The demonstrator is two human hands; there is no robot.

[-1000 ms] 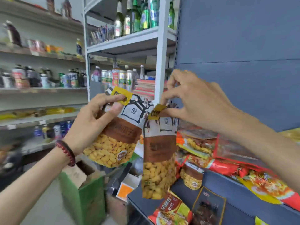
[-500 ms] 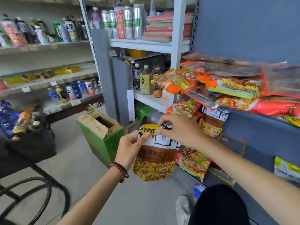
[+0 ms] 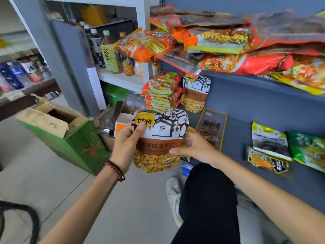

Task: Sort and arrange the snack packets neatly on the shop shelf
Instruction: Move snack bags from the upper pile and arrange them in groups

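Seed packet upright in front of me, near lower dark shelf. My left hand grips its left edge, thumb on yellow label. My right hand holds right side, fingers curled behind. Matching packet stands farther right; green box left on floor.

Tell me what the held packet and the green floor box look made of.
The packet: probably thin plastic film, glossy; edges crinkle and the lower part looks clear, showing yellow kernels. The green box: likely cardboard, matte; open flaps show raw brown.
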